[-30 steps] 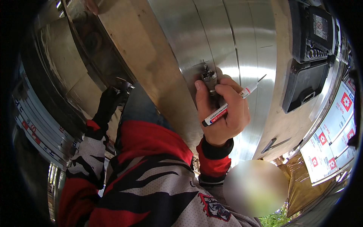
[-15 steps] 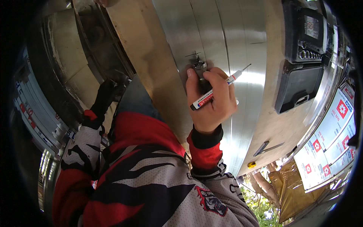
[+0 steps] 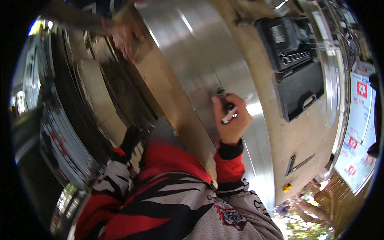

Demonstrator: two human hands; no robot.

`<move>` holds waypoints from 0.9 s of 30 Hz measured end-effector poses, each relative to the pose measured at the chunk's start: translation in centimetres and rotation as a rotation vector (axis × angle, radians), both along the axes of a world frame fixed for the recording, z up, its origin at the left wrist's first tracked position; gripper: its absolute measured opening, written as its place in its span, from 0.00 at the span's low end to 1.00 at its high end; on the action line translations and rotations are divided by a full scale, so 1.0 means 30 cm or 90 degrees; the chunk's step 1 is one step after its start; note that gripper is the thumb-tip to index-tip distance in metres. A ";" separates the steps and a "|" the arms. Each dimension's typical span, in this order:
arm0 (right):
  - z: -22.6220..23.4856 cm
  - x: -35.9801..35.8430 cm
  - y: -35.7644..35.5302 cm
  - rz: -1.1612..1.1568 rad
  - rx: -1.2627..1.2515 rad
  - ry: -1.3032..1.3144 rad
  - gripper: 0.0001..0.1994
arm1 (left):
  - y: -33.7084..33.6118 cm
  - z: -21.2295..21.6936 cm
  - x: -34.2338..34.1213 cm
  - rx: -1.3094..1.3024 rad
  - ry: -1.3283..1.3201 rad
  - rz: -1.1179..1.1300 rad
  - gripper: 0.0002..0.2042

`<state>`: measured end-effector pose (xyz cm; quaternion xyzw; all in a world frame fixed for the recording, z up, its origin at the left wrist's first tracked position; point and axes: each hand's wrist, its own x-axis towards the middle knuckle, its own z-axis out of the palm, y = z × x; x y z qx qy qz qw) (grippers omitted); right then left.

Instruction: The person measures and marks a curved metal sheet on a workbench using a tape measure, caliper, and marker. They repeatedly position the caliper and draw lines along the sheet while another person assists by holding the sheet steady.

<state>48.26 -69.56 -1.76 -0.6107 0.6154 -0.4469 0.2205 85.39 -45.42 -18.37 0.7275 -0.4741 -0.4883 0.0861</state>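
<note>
My right hand (image 3: 235, 120) is closed over a long, bright metal sheet (image 3: 200, 52). It grips a small dark metal piece (image 3: 221, 93), roughly cylindrical, with its end against the sheet; blur hides its exact kind. A white marker pen (image 3: 230, 116) is also tucked across the same fingers, its far end sticking out at the right. My left hand (image 3: 131, 138), dark and apparently gloved, hangs low beside my leg at the left. Its fingers cannot be made out.
Another person's hand (image 3: 126, 38) rests at the table's far left edge. To the right lie an open black socket set case (image 3: 302, 94), a try square (image 3: 294, 163) and a small yellow item (image 3: 287, 187). The wooden tabletop (image 3: 276, 140) extends beneath the sheet.
The view has shifted and blurred, so the sheet appears slanted. Another person's hand and arm now show at the upper left. My right hand still holds the metal piece and marker.
</note>
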 end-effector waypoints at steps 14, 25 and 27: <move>-0.053 -0.569 -0.217 0.122 -0.005 0.457 0.10 | -0.405 0.536 -0.065 -0.049 0.067 -0.312 0.14; -0.165 -0.626 -0.243 0.167 0.020 0.490 0.11 | -0.780 0.698 -0.533 -0.267 -0.191 -0.597 0.45; -0.171 -0.624 -0.239 0.171 0.029 0.491 0.11 | -0.800 0.689 -0.545 -0.266 -0.175 -0.597 0.45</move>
